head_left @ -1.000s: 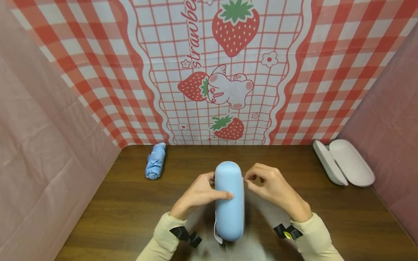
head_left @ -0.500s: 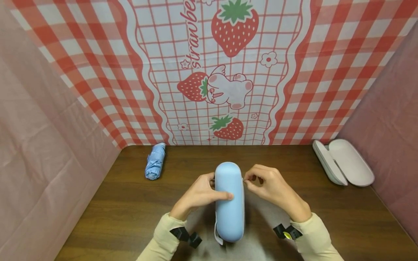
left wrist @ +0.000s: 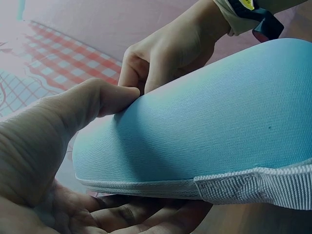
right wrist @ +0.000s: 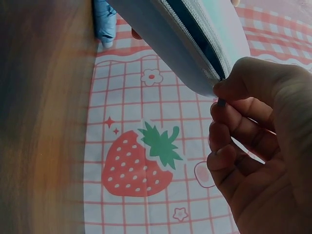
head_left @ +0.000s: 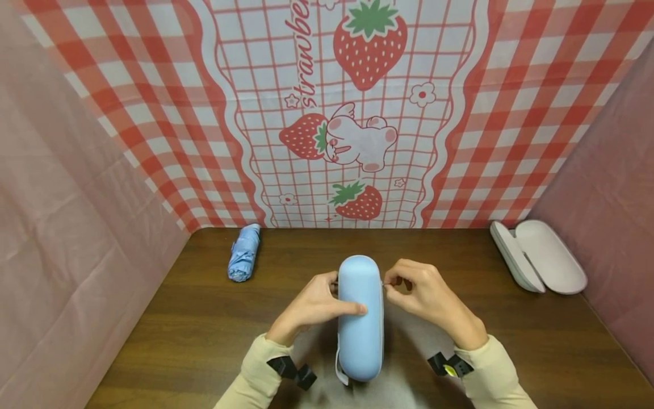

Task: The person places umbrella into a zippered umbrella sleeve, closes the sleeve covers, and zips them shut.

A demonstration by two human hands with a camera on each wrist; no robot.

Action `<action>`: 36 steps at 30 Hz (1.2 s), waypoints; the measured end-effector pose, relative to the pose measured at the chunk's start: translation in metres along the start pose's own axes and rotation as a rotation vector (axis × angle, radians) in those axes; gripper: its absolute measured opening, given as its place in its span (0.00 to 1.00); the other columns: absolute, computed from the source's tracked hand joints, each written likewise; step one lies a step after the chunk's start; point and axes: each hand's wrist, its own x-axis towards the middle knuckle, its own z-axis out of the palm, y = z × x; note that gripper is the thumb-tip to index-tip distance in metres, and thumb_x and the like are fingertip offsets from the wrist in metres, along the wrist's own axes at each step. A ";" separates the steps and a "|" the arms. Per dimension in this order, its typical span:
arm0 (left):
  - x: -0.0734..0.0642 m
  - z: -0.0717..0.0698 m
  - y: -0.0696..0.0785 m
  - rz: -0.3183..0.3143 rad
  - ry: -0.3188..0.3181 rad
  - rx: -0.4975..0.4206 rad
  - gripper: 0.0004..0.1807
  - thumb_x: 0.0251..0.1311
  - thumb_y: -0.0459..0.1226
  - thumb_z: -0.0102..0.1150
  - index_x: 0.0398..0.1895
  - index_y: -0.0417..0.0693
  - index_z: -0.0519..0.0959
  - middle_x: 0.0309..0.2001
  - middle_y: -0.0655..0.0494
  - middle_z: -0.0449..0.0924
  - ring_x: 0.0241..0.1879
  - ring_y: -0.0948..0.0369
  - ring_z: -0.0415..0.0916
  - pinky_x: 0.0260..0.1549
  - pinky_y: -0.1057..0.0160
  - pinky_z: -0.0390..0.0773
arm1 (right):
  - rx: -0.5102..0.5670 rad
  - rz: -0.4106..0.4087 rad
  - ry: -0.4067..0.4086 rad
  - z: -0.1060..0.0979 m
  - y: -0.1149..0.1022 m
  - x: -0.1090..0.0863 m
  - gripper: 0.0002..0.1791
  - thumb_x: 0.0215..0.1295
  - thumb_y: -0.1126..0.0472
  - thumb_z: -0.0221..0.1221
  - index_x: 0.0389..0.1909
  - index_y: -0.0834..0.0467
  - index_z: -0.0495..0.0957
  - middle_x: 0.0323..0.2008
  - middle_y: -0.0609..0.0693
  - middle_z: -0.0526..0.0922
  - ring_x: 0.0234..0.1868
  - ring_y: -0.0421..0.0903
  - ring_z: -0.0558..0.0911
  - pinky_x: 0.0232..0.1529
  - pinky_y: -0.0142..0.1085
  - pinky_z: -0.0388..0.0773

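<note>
A light blue, rounded zip case [head_left: 360, 346] is held lengthwise in front of me at mid-table. My left hand [head_left: 311, 304] grips it from the left, thumb across the top and fingers underneath, as the left wrist view shows. On the case's right side, my right hand [head_left: 424, 289] pinches the small dark zipper pull [right wrist: 222, 103] between thumb and forefinger near the far end. Behind the pull the zipper teeth [right wrist: 187, 36] stand apart, with a dark gap between them. A whitish webbing strap [left wrist: 253, 185] is sewn along the left side. The contents are hidden.
A folded light blue umbrella [head_left: 243, 254] lies at the back left of the wooden table [head_left: 179, 318]. At the back right an off-white glasses case [head_left: 550, 258] lies spread open. A strawberry-print cloth [head_left: 352, 170] hangs behind, with pink cloth at both sides.
</note>
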 end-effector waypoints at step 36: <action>0.000 -0.002 0.000 -0.001 0.025 -0.008 0.32 0.50 0.42 0.78 0.57 0.38 0.78 0.45 0.46 0.87 0.41 0.56 0.85 0.40 0.56 0.85 | 0.045 -0.001 -0.043 0.004 -0.001 -0.001 0.15 0.44 0.74 0.65 0.28 0.50 0.80 0.24 0.43 0.77 0.23 0.39 0.72 0.26 0.19 0.66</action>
